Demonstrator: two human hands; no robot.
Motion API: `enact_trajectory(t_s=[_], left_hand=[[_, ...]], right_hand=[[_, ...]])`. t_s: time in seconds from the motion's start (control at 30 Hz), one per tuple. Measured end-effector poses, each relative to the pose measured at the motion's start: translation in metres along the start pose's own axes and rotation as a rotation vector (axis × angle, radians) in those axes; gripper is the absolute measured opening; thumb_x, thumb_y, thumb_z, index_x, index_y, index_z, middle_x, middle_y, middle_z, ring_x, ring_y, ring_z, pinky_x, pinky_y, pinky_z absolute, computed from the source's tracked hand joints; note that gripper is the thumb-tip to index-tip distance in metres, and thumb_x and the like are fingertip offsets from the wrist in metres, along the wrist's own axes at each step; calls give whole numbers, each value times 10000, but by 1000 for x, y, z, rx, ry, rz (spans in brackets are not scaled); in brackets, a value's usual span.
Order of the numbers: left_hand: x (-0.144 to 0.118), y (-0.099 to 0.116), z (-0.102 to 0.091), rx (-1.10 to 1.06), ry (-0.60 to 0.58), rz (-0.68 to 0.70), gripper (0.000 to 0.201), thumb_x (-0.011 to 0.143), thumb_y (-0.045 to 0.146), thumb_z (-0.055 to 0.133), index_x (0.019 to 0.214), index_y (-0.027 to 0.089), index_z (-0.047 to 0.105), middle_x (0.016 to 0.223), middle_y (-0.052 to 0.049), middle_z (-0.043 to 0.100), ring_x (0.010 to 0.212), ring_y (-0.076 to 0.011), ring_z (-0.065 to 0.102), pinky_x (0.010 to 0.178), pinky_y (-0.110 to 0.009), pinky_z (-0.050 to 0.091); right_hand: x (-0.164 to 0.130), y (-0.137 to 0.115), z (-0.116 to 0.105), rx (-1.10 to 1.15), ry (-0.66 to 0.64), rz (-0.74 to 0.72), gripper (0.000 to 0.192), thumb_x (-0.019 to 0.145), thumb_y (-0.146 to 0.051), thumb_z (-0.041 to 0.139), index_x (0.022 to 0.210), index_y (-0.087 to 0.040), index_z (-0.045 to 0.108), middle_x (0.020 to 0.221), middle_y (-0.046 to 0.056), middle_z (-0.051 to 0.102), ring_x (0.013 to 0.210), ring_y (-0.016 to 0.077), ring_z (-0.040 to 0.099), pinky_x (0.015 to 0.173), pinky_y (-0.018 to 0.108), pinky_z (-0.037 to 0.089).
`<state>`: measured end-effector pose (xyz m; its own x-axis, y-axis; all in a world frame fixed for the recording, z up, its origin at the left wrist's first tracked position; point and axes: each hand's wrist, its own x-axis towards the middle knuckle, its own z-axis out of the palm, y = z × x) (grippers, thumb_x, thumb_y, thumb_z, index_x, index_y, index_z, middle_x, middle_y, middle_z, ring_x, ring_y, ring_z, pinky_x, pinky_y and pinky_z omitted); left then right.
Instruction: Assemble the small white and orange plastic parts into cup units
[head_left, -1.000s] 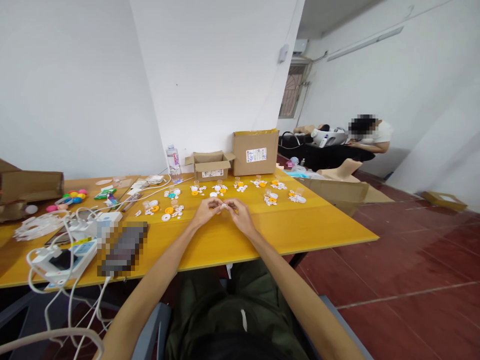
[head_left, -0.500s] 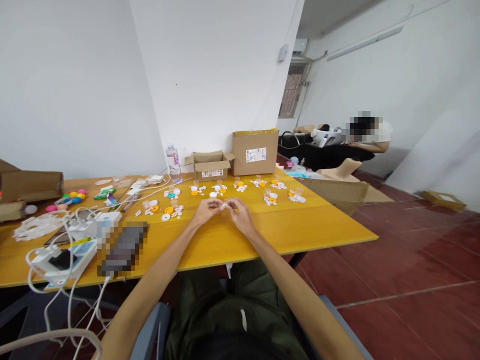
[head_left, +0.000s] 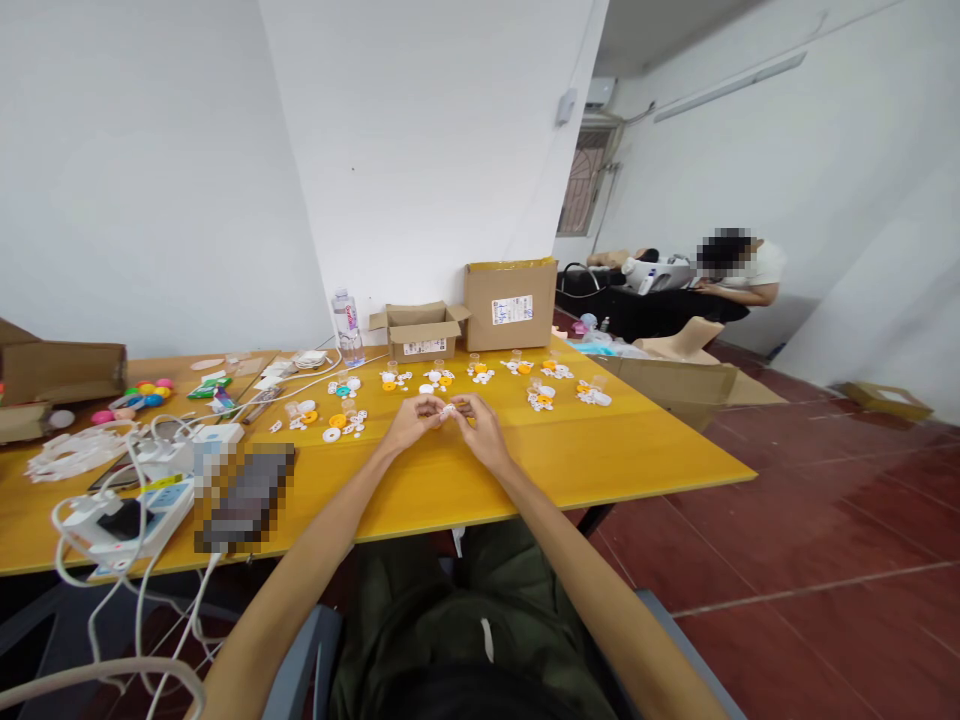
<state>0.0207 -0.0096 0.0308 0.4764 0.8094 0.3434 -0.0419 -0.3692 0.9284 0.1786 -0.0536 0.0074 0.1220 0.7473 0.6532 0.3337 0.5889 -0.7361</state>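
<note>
A small white plastic part (head_left: 448, 411) is pinched between the fingertips of both hands, low over the yellow table (head_left: 600, 450). My left hand (head_left: 412, 421) is closed on it from the left, and my right hand (head_left: 477, 426) from the right. Fingers cover much of the part, so its exact shape is hidden. Just beyond the hands lies a cluster of white and orange round pieces (head_left: 436, 381). Left of them sit more orange and white wheel-like pieces (head_left: 339, 424). To the right rests another group with a clear cup (head_left: 541, 394).
Small open carton (head_left: 424, 335), larger cardboard box (head_left: 511, 305) and water bottle (head_left: 347, 325) stand at the back. On the left are a power strip (head_left: 161, 520) with tangled white cables, a phone (head_left: 251, 495) and coloured balls (head_left: 154, 393). Another person (head_left: 750, 270) sits at a far desk.
Both hands stay almost in place, with the small white part turned very slightly between the fingertips. The far person's head has tipped lower.
</note>
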Motion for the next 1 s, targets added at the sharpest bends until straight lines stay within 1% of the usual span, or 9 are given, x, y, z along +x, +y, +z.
enact_trajectory(t_s=[0.23,0.4,0.5,0.7,0.83,1.0], left_hand=[[-2,4,-1,-71,17,-35,363,631,408,866,792,151,667,728,-16,674,660,-139,635,649,-261,523],[-3,9,1,-109,2,-24,350,625,396,872,755,155,655,672,4,643,619,-118,600,631,-247,495],[-3,11,2,-117,-8,-17,353,615,398,875,728,157,643,651,13,628,605,-108,582,621,-239,483],[-3,12,2,-112,-11,-13,344,625,397,868,722,155,643,648,11,627,600,-112,583,628,-248,492],[-3,9,0,-91,-11,-19,328,634,381,865,738,155,651,660,3,638,619,-125,602,639,-258,501],[-2,5,-2,-68,-27,-13,308,655,381,846,756,156,662,673,-7,648,635,-135,609,649,-266,500]], right_hand=[[1,4,2,32,-8,50,193,822,-397,650,926,-236,636,926,43,708,814,193,677,784,340,571],[1,3,1,37,-45,34,163,832,-401,638,861,-241,650,840,27,708,800,197,673,773,333,565],[1,1,1,39,-64,26,165,841,-405,628,839,-242,655,828,24,711,788,194,669,756,325,563],[1,-5,-1,62,-64,38,193,819,-423,631,839,-232,651,826,30,704,783,194,671,724,315,560],[2,-8,-2,66,-79,35,206,825,-436,623,826,-231,648,821,30,708,786,194,670,726,313,558],[2,-8,-2,42,-62,16,208,841,-433,607,812,-233,656,810,30,710,786,195,665,731,314,557]])
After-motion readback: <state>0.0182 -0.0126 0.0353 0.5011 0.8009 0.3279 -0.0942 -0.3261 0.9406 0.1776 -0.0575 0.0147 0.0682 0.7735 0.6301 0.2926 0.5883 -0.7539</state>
